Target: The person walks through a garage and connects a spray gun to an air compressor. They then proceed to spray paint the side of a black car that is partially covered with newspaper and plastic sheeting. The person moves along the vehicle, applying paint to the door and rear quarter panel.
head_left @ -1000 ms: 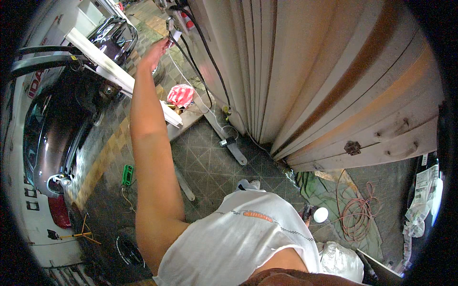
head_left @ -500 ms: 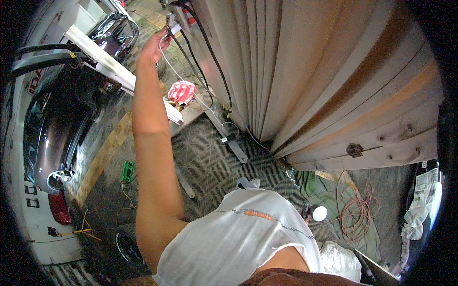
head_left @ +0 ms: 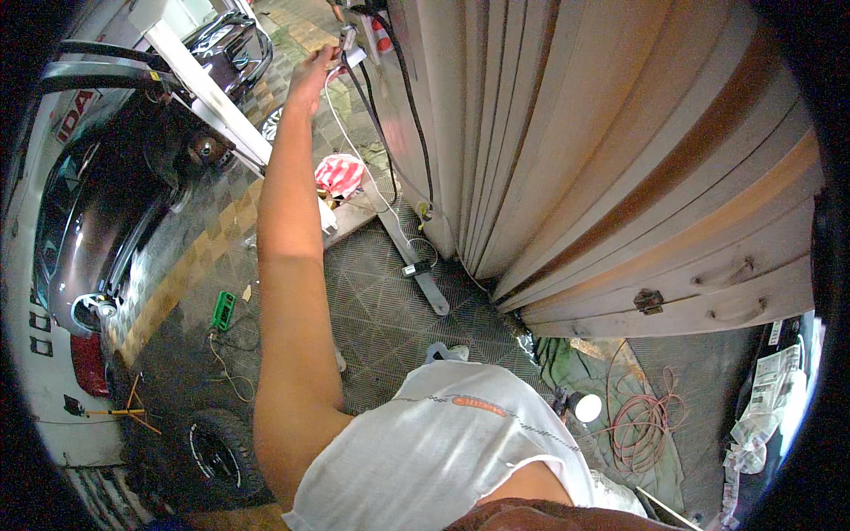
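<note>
My left arm stretches far out in front of me, and my left hand [head_left: 312, 78] is at the top of the view beside the edge of a folded beige metal shutter [head_left: 567, 150]. Its fingers pinch a thin white cable [head_left: 341, 111] where it meets a small grey and white fitting [head_left: 349, 44]. Black cables [head_left: 403, 97] hang down the shutter edge next to it. The white cable runs down toward the floor. My right hand is out of view; only my white shirt [head_left: 443, 451] shows at the bottom.
A dark car [head_left: 97, 221] with a raised bonnet stands at left under a white beam [head_left: 208, 93]. On the tiled floor lie a red and white cloth [head_left: 339, 173], a green tool [head_left: 222, 311], a tyre [head_left: 211, 450], a lit lamp [head_left: 584, 406] and a coil of orange cable [head_left: 642, 429].
My left hand has reached further up and to the right, from open air beside the beam to the cable fitting, and its fingers have closed on the white cable.
</note>
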